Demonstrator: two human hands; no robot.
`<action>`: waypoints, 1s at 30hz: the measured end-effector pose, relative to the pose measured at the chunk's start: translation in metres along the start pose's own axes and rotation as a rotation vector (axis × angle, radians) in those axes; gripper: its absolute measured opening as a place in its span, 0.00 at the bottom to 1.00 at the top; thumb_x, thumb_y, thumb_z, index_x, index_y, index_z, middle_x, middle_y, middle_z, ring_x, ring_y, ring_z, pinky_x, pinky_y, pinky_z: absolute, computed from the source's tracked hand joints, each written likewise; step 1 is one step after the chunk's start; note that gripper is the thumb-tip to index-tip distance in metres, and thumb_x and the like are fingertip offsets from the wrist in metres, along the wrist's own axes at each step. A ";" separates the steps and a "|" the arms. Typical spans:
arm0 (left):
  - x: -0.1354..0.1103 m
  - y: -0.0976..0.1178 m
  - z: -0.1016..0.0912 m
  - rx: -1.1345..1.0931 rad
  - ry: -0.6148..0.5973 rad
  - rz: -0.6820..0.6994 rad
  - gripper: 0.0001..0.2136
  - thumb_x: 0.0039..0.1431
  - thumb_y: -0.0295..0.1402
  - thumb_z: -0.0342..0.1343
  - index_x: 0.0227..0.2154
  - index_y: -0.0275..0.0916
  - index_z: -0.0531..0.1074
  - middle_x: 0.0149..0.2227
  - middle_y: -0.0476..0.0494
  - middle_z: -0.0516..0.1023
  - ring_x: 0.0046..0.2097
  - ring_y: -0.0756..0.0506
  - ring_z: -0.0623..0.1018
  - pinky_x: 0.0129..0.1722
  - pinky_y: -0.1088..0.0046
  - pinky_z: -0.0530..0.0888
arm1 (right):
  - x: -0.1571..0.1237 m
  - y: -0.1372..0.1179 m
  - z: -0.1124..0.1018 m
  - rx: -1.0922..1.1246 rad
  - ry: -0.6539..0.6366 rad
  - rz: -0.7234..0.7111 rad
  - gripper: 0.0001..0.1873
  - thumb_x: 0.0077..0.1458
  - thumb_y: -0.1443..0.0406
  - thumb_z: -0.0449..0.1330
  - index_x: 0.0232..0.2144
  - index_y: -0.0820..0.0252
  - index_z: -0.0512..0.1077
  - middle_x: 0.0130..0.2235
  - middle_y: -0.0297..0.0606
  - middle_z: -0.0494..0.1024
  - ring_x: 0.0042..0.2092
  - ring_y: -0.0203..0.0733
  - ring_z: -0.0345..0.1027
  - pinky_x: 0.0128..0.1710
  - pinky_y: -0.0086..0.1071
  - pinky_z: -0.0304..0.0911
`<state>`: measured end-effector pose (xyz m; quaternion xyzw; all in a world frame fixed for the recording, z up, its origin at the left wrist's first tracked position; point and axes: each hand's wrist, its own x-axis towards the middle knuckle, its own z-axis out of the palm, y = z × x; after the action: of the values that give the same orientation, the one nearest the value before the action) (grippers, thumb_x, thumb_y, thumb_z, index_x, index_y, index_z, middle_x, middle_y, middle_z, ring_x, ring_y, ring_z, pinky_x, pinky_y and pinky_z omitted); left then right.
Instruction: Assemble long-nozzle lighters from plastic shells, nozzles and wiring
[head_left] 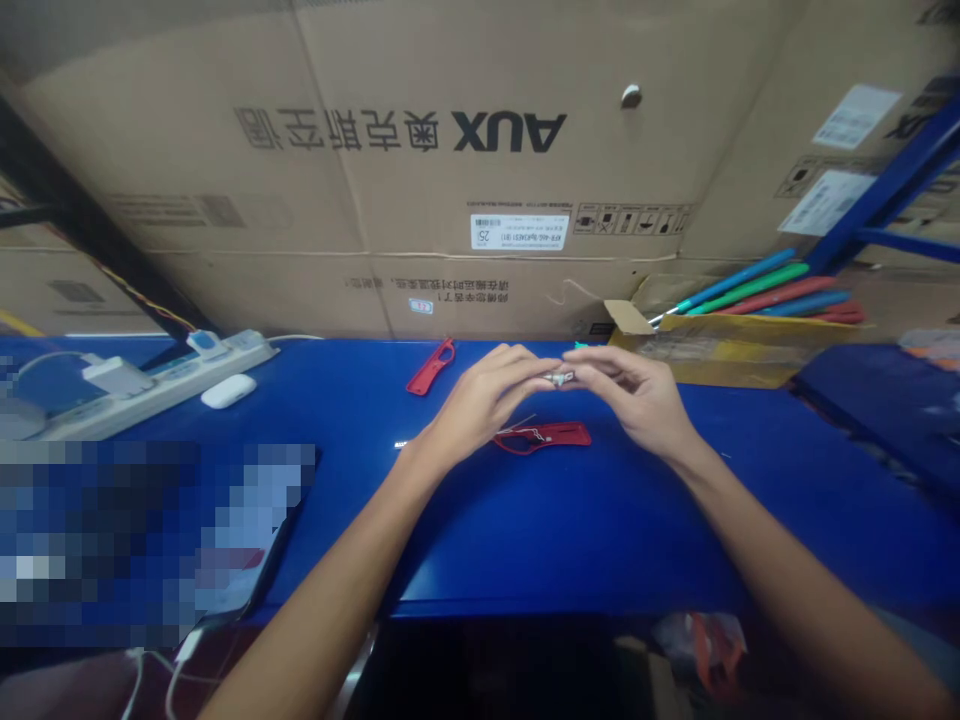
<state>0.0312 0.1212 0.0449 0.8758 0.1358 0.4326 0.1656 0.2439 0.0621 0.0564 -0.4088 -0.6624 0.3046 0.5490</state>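
My left hand [487, 395] and my right hand [634, 392] meet above the blue table [585, 520], fingertips pinched together on a small silvery metal part [560, 377] held between them. Just below the hands a red plastic piece [546, 436] with a thin wire on it lies flat on the table. A second red plastic piece [431, 368] lies farther back to the left, near the wall of boxes.
A white power strip [161, 380] and a white earbud case [228, 390] sit at back left. A blurred dark device [150, 540] lies at front left. An open cardboard box [720, 345] with coloured-handled tools [757, 290] stands at back right. Large cardboard cartons [480, 160] form the back wall.
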 end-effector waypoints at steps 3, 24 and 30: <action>0.000 0.002 0.001 0.065 0.042 -0.006 0.14 0.71 0.35 0.51 0.55 0.45 0.74 0.49 0.42 0.76 0.50 0.44 0.73 0.51 0.62 0.70 | 0.001 0.006 0.000 0.028 0.001 0.009 0.20 0.62 0.52 0.62 0.51 0.54 0.74 0.45 0.40 0.84 0.43 0.44 0.80 0.47 0.42 0.77; -0.004 0.000 0.021 0.066 0.079 -0.373 0.15 0.71 0.41 0.51 0.55 0.46 0.74 0.60 0.42 0.68 0.62 0.41 0.68 0.61 0.58 0.67 | 0.002 0.006 -0.002 -0.183 -0.104 -0.031 0.15 0.60 0.53 0.63 0.43 0.54 0.80 0.47 0.38 0.83 0.50 0.46 0.75 0.54 0.42 0.68; -0.011 -0.005 0.019 0.354 -0.416 -0.497 0.13 0.68 0.43 0.55 0.43 0.42 0.81 0.51 0.42 0.77 0.52 0.38 0.72 0.51 0.57 0.68 | 0.005 0.006 -0.032 -0.450 -0.580 0.186 0.19 0.60 0.50 0.61 0.41 0.57 0.80 0.39 0.38 0.83 0.40 0.45 0.75 0.41 0.37 0.66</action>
<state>0.0392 0.1184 0.0245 0.9004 0.3805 0.1617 0.1355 0.2756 0.0680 0.0609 -0.4742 -0.8008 0.3029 0.2051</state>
